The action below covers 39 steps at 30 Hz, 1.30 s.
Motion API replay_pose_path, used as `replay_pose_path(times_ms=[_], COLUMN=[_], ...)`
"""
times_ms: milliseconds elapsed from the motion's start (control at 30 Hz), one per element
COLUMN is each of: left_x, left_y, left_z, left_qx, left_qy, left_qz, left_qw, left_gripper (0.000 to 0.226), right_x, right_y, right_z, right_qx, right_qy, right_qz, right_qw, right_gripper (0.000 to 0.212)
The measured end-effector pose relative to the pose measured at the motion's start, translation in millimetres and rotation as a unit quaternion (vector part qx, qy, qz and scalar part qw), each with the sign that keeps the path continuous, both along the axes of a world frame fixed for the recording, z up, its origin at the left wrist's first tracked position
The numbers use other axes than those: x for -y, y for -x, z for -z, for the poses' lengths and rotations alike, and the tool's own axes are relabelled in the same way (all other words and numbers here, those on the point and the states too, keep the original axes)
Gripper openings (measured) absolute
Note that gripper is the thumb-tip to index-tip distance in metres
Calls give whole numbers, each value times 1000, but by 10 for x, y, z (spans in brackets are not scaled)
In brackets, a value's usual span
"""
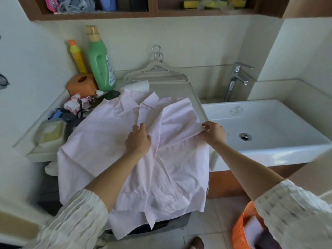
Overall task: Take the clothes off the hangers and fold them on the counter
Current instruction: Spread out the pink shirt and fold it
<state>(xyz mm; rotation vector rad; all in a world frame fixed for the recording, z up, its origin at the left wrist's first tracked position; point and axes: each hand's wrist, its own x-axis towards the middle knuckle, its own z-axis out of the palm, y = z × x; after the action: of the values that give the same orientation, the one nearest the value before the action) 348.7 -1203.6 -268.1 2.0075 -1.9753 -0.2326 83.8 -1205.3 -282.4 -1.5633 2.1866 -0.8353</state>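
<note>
A pale pink collared shirt lies spread front-up over the counter, its hem hanging over the front edge. My left hand rests on the shirt's middle by the button placket, fingers laid on the cloth. My right hand pinches the edge of the short right sleeve, which is folded in toward the shirt's middle. Two or more empty light hangers lean against the back wall behind the shirt. A bit of white cloth shows behind the collar.
A white sink with a chrome tap sits to the right. Green and yellow bottles, an orange box and clutter crowd the left. An orange laundry basket stands on the floor at lower right.
</note>
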Motion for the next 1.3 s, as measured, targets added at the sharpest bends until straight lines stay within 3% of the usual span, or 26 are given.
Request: replay_pose_path(times_ms=[167,333,500,633,800,967,1167,1300], left_x=[-14,183,320,404,463,489,448,477], left_y=[305,226,232,139,116,109,164,193], left_z=[79,176,192,174,123,164,163,180], left_qx=[-26,-5,-14,-73,-107,-115,-99,-83], left_qy=[-2,-25,-40,-62,-80,-73,-124,-125], left_qz=[28,-34,-12,-27,-30,-28,-27,-31], left_qw=[999,999,999,995,991,990,987,988], left_gripper=[48,38,28,34,35,30,76,54], right_x=[100,105,164,204,201,108,48,-1], right_y=[-109,55,92,236,270,247,467,425], right_z=[-63,-78,-60,-174,-383,-89,-199,-37], right_qx=[-8,22,6,33,-117,-13,-6,-21], right_qy=[6,33,-68,-123,18,-73,-92,-37], right_qz=[-18,14,-5,-47,-41,-19,-72,-32], right_qw=[1000,999,998,991,992,997,993,999], right_gripper=[16,19,27,26,26,22,15,5])
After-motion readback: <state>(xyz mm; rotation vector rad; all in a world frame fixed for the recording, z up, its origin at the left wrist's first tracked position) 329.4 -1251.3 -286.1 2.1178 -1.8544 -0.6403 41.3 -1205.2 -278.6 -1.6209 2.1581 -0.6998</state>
